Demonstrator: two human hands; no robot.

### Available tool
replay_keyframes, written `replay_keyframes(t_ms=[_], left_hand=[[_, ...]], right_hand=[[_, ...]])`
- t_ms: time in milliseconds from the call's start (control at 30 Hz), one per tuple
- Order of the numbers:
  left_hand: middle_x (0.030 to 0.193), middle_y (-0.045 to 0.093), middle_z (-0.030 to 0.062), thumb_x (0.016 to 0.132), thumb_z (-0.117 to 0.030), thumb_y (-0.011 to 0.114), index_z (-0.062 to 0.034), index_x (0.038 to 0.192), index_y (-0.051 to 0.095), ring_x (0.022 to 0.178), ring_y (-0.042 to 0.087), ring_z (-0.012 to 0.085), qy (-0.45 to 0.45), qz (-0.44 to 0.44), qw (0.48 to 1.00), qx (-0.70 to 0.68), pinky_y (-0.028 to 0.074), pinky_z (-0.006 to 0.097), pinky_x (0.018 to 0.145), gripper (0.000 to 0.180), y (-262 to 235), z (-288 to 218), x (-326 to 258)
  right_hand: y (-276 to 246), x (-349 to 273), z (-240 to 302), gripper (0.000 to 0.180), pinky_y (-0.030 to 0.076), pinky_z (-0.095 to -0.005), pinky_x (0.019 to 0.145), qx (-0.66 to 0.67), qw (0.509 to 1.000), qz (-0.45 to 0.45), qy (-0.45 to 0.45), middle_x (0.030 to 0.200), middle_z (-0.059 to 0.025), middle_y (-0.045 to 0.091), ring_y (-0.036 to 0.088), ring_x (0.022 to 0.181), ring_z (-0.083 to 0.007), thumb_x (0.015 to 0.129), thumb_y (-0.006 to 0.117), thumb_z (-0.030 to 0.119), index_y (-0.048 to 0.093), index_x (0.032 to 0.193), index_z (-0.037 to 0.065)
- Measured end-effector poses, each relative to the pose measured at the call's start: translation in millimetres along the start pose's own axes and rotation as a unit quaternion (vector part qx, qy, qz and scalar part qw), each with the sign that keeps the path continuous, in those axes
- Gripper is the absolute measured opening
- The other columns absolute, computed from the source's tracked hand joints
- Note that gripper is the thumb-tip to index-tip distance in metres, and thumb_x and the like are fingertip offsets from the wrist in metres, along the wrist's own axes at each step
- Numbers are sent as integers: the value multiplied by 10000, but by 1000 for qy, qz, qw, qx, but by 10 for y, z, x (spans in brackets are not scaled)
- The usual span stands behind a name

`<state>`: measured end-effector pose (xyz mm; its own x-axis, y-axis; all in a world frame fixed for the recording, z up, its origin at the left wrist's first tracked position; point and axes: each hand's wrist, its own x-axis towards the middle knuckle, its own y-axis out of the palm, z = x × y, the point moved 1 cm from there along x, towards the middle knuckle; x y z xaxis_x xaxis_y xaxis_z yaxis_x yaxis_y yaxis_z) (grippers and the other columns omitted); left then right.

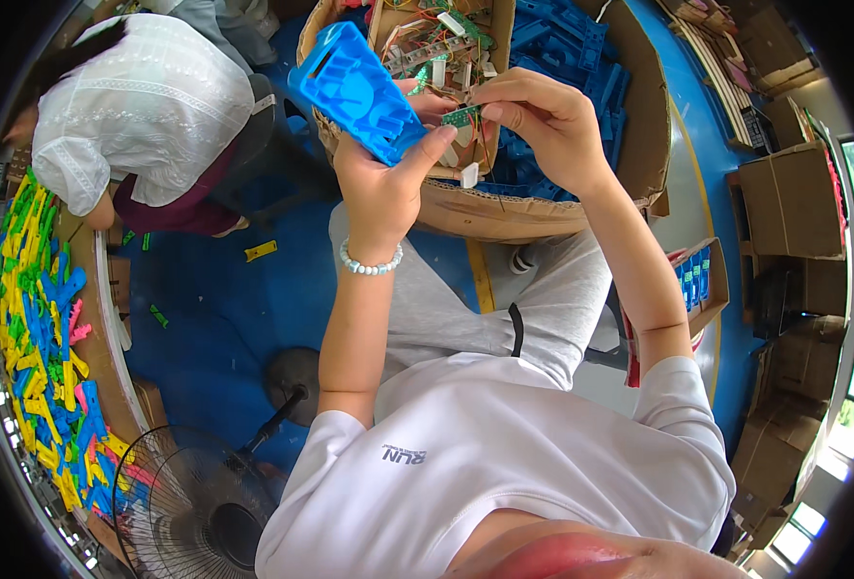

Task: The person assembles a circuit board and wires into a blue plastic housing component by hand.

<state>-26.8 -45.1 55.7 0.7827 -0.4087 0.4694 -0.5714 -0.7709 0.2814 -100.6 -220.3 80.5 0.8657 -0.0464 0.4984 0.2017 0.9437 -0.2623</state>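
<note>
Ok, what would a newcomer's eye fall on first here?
Probably the bright blue plastic shell, held up near the top centre. Next might come the long heap of yellow, green and blue pieces along the left side, then the black fan at lower left.

A hollow blue housing (357,89) tilts beside a green circuit board (461,117).

One head-worn fisheye, looking down. Shirt (494,454) close below; left hand (380,188) and right hand (554,130) just beyond.
</note>
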Motion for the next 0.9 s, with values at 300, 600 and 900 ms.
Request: replay_keyframes(t_ms=[300, 600, 900], left_hand=[[935, 687, 106, 802, -24, 777, 35, 1201, 500, 780, 680, 161, 19, -45, 999, 19, 548, 262, 687, 489, 458, 96, -110], [948, 673, 93, 1045, -377, 431, -29, 1136, 565, 771, 696, 164, -146, -23, 972, -184, 592, 277, 634, 384, 669, 200, -31], [978, 694, 69, 1046, -319, 463, -9, 1069, 636, 943, 656, 100, -79, -15, 993, -81, 528, 252, 832, 356, 770, 376, -90]], right_hand=[[-28, -441, 18, 143, 533, -248, 732, 117, 973, -175, 95, 915, -66, 668, 644, 782, -120, 940, 634, 62, 623, 1035, -45], [-182, -603, 217, 176, 532, -267, 793, 78, 982, -140, 100, 1138, -84, 630, 628, 931, -112, 939, 649, 111, 619, 1025, -40], [-111, -601, 123, 217, 534, -284, 815, 0, 969, -219, 111, 1167, -147, 654, 661, 978, -175, 891, 693, 128, 649, 1021, -40]])
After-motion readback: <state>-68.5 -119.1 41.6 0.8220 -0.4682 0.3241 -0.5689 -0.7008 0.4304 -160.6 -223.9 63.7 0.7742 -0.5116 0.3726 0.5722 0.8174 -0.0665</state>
